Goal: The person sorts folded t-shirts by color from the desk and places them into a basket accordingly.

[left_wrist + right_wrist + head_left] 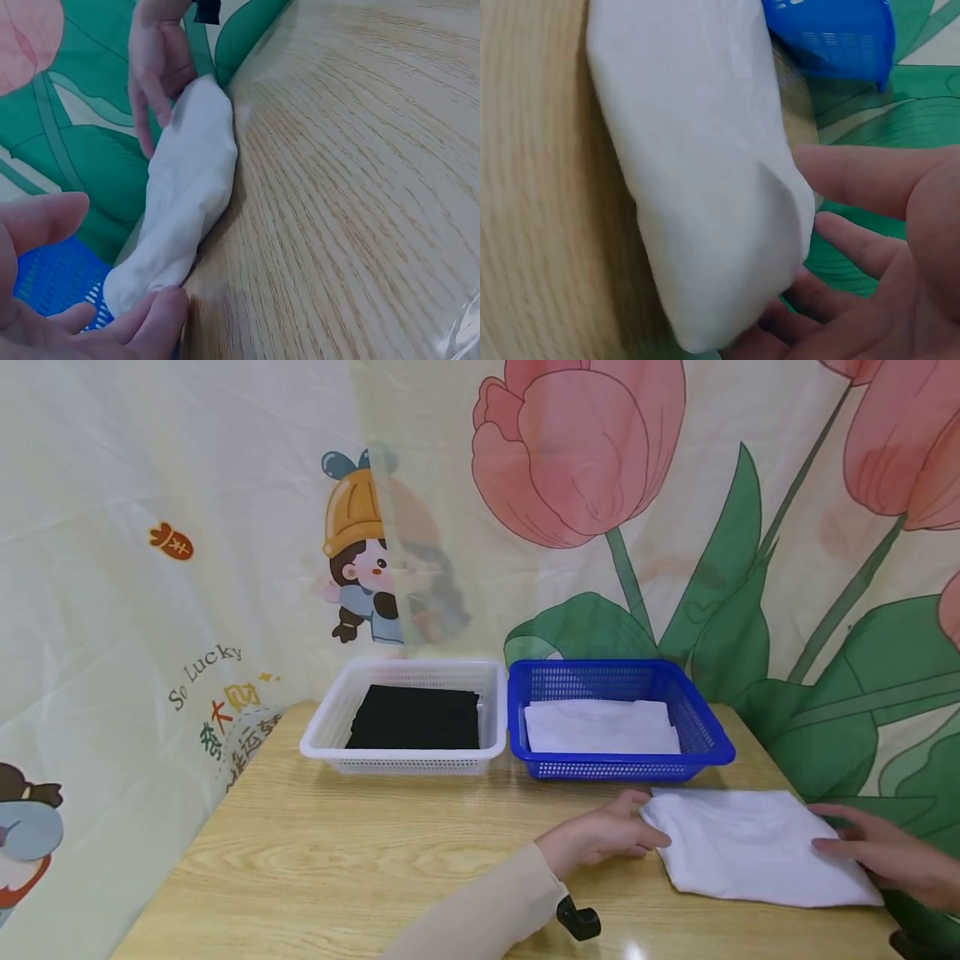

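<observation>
A folded white garment lies near the table's right side, in front of the blue basket. My left hand touches its left edge; in the left wrist view the fingertips meet the cloth while the thumb stands apart. At the opposite edge is my right hand, its fingers spread. Seen from the right wrist, some of those fingers go partly out of sight beneath the white garment, and the thumb lies beside its edge. What kind of garment it is, I cannot tell for sure.
A white basket holding folded black cloth stands at the back of the wooden table. Beside it, the blue basket contains folded white cloth. A printed curtain hangs behind the table.
</observation>
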